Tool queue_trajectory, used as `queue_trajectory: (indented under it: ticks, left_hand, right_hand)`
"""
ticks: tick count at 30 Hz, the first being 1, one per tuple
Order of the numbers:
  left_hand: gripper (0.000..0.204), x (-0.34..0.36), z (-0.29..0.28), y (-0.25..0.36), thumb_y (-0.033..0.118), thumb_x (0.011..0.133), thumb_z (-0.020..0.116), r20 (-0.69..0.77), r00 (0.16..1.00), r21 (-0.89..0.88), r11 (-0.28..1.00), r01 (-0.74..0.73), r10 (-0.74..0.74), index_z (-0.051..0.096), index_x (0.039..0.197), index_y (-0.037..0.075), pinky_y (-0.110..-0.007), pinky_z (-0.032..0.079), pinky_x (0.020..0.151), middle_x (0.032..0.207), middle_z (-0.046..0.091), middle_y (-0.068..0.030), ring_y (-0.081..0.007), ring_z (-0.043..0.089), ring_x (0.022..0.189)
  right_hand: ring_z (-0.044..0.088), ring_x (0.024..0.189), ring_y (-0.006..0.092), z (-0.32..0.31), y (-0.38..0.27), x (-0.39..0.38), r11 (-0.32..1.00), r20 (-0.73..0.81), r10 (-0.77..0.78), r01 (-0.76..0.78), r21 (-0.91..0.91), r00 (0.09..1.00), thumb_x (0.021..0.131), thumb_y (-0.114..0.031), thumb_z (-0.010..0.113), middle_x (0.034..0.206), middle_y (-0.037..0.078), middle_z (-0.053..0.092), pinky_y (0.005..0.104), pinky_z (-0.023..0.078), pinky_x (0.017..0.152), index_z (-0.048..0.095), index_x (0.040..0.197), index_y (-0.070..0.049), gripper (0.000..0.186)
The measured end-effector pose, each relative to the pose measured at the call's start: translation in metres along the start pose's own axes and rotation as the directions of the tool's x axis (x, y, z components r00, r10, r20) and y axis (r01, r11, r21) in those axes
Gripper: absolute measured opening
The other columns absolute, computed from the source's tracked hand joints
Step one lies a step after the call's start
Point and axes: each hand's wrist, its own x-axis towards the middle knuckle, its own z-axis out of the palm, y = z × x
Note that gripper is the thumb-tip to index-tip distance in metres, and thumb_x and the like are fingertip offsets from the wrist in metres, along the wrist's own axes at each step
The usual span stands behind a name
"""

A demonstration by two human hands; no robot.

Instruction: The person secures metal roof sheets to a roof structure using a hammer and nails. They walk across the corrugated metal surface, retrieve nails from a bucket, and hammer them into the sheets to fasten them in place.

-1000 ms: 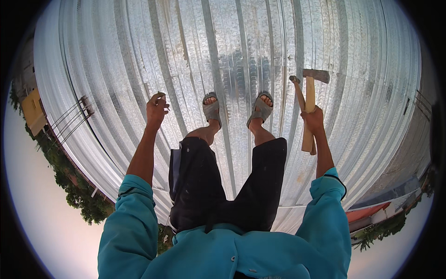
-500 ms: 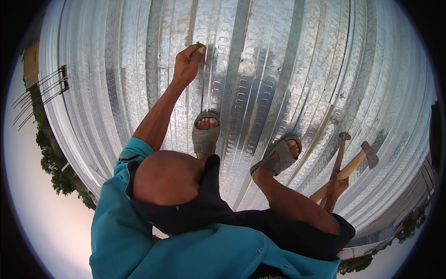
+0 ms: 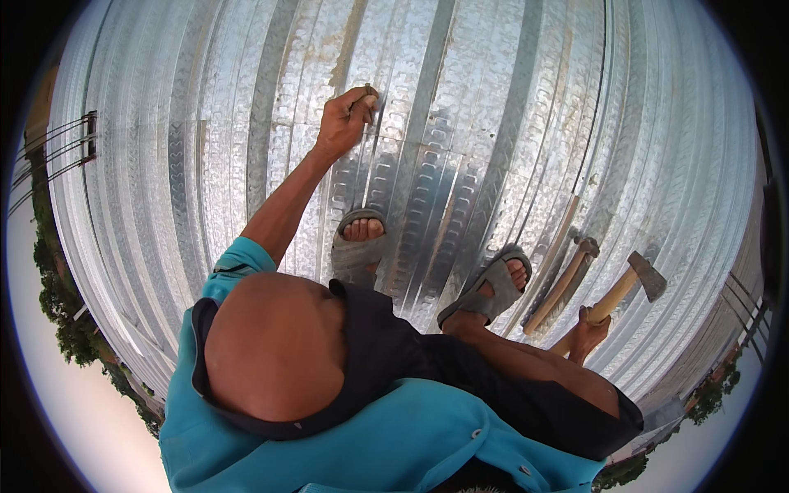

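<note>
The left grip [image 3: 343, 127] is closing its fingertips around a small dark piece [image 3: 368, 87], which is sitting just above or against the ribbed metal sheeting [image 3: 472, 74]; whether it is touching the metal, I cannot tell, and its exact kind is staying too small to read. The right grip [image 3: 587, 335] is wrapping around the wooden handle of an axe [image 3: 615, 297], with the dark, broad head pointing away from the body and the handle's lower end partly hiding behind the right leg. A hammer [image 3: 564, 283] is lying on the sheeting between the right sandal [image 3: 493, 287] and the axe, apart from both hands, its head facing away from the person. The left sandal [image 3: 357, 251] is standing below the left grip, so both feet are bearing on the ribs. For handling, the axe is probably weighing most at its head and feeling stiff; holding it mid-handle is likely balancing it, while holding lower is giving more swing. The hammer is looking rigid and lighter, and its bare wooden handle is offering the best hold. The small piece is likely being light, hard and easy to drop, so 2 fingertips and a thumb are suiting it.
</note>
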Motion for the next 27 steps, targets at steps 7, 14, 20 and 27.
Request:
queue_trajectory:
  ticks: [7,14,20,27]
  left_hand:
    - [0.016,0.003,0.003,-0.005,0.010,0.101,0.057,0.020,0.999,0.023,0.999,-0.026,0.026,0.066,0.098,-0.002,-0.027,0.047,0.060,0.074,0.059,-0.0037,-0.0093,0.054,0.062]
    - [0.013,0.003,0.001,-0.015,0.010,0.100,0.057,0.042,0.988,0.120,0.980,-0.155,0.151,0.064,0.097,0.000,-0.030,0.045,0.060,0.070,0.053,-0.0090,-0.0156,0.050,0.061]
    - [0.010,0.004,-0.001,-0.014,0.005,0.098,0.059,0.025,0.975,0.151,0.964,-0.220,0.219,0.066,0.101,-0.002,-0.032,0.050,0.063,0.077,0.063,-0.0125,-0.0195,0.059,0.065]
    - [0.010,0.005,-0.001,-0.015,0.004,0.097,0.059,0.058,0.985,0.164,0.971,-0.172,0.165,0.066,0.102,-0.002,-0.033,0.051,0.064,0.081,0.066,-0.0143,-0.0212,0.063,0.068]
  right_hand:
    - [0.059,0.063,0.0117,-0.001,-0.176,0.031,0.965,0.367,-0.111,0.013,0.261,0.924,0.090,-0.015,0.074,0.079,0.006,0.061,0.0275,0.049,0.055,0.053,0.121,0.003,0.041]
    - [0.063,0.072,0.0146,0.056,-0.348,0.031,0.919,0.666,-0.371,0.151,0.365,0.647,0.098,-0.024,0.067,0.086,0.009,0.063,0.0309,0.053,0.063,0.051,0.130,0.001,0.044]
    - [0.066,0.084,0.0263,0.108,-0.444,0.019,0.733,0.801,-0.562,0.572,0.367,0.207,0.099,-0.020,0.062,0.097,0.018,0.066,0.0411,0.053,0.076,0.032,0.156,-0.013,0.065]
    - [0.069,0.081,0.0380,0.127,-0.462,0.024,0.715,0.819,-0.556,0.587,0.381,0.146,0.100,-0.018,0.057,0.098,0.028,0.068,0.0468,0.053,0.075,0.029,0.157,-0.015,0.064]
